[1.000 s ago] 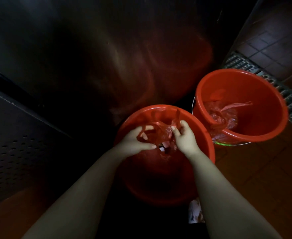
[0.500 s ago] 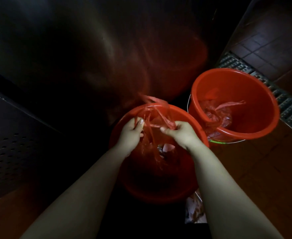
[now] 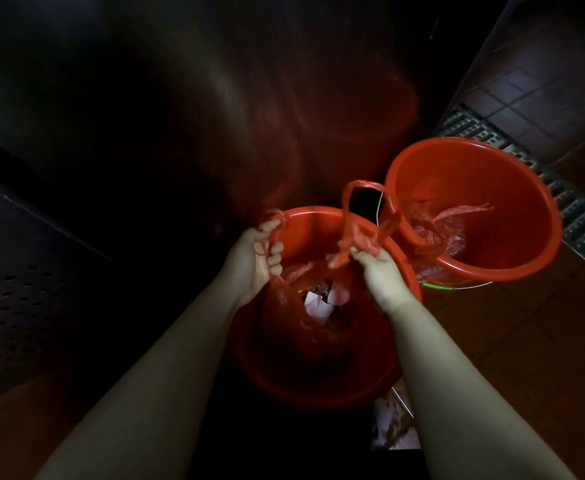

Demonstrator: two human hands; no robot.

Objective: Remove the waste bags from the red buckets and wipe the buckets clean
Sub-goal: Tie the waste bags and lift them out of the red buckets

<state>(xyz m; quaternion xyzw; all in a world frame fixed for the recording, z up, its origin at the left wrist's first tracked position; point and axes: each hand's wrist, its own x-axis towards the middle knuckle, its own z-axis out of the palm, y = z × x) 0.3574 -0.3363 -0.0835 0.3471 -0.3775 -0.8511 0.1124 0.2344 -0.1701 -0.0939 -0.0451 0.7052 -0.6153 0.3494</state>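
Two red buckets stand on a dark floor. In the near bucket (image 3: 318, 386) hangs a red waste bag (image 3: 294, 327) with white paper showing inside its open mouth. My left hand (image 3: 254, 259) grips the bag's left handle, and my right hand (image 3: 377, 271) grips the right handle, whose loop sticks up above my fingers. Both hands hold the handles apart over the near bucket. The far bucket (image 3: 512, 237), tilted against the near one's rim, holds a second tied red waste bag (image 3: 440, 226).
A metal floor drain grate (image 3: 575, 213) runs along the right behind the far bucket, with brown floor tiles (image 3: 526, 341) in front of it. A dark metal panel (image 3: 145, 116) rises behind the buckets. Crumpled white paper (image 3: 391, 427) lies by the near bucket's base.
Both hands have risen and drawn apart, pulling the bag's handles up and opening its mouth; the right handle loop now stands above the bucket rim.
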